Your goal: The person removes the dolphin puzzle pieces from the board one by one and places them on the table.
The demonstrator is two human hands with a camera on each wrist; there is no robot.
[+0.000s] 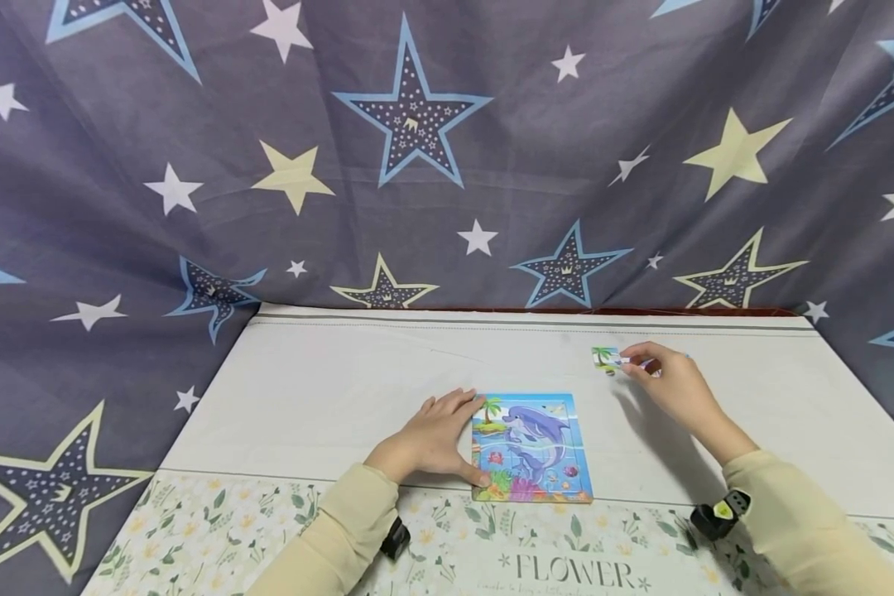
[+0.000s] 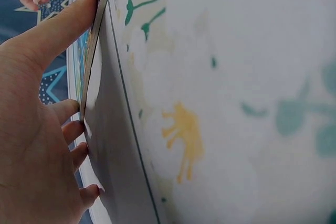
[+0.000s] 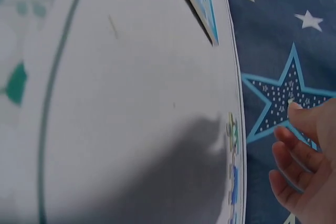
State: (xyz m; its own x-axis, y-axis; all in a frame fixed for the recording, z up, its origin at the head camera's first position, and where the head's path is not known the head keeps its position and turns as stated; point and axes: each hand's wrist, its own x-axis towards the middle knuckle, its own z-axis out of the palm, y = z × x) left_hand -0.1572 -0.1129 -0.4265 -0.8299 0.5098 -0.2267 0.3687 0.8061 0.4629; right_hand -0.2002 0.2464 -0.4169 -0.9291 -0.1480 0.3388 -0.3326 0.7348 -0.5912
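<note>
A square dolphin puzzle board [image 1: 532, 447] lies on the table in the head view. My left hand [image 1: 435, 439] rests at its left side, thumb on the lower left corner and index finger by the upper left one. In the left wrist view, the thumb [image 2: 58, 27] presses on the face of the board near its edge. My right hand [image 1: 674, 385] is beyond the board to the right, over loose puzzle pieces. One piece [image 1: 606, 358] shows a palm tree; others are partly hidden by the fingers. In the right wrist view nothing shows between the right hand's [image 3: 307, 161] thumb and loosely bent fingers.
A white cloth [image 1: 328, 389] covers the table, with a flower-patterned strip [image 1: 216, 521] along the near side. Behind the table's back edge hangs a dark star-printed curtain [image 1: 447, 215].
</note>
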